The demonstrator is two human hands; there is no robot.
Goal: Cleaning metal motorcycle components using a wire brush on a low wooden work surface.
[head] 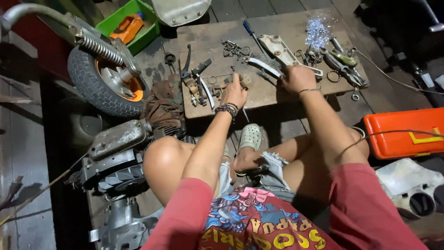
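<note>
I sit cross-legged before a low wooden board strewn with metal parts. My left hand, with a beaded band at the wrist, rests on the board with its fingers curled around a small brownish part near the front edge. My right hand lies knuckles-up further right, fingers curled over small parts beside a curved metal lever. What it grips is hidden. A pale metal bracket lies just beyond it.
A scooter wheel with spring stands at left, above an engine block. A green tray sits at the back, an orange toolbox at right. A rag, pliers and several bolts lie nearby.
</note>
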